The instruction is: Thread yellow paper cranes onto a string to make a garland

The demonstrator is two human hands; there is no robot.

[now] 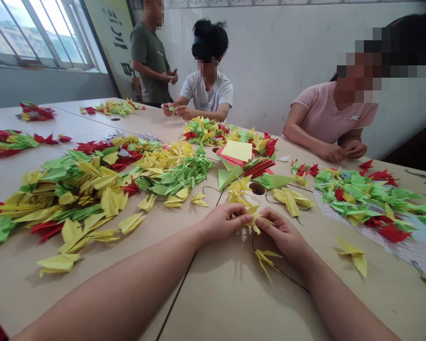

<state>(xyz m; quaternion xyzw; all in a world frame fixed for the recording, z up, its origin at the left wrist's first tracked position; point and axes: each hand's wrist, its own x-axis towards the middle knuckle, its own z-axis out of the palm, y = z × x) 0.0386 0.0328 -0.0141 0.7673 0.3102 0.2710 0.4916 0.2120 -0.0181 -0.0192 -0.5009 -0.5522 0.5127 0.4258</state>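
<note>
Between my two hands is a small yellow origami crane, held above the table. My left hand pinches it from the left with thumb and forefinger. From the other side my right hand grips it, fingers closed. Below my right hand hangs or lies another yellow crane on a dark string that runs under my right forearm. Just beyond my hands sits a bunch of yellow cranes; more yellow cranes on string lie to its right.
A big heap of folded cranes covers the table's left side. Square paper sheets are stacked beyond the table hole. Another crane pile lies right, near a loose yellow crane. Two people sit across; one stands behind.
</note>
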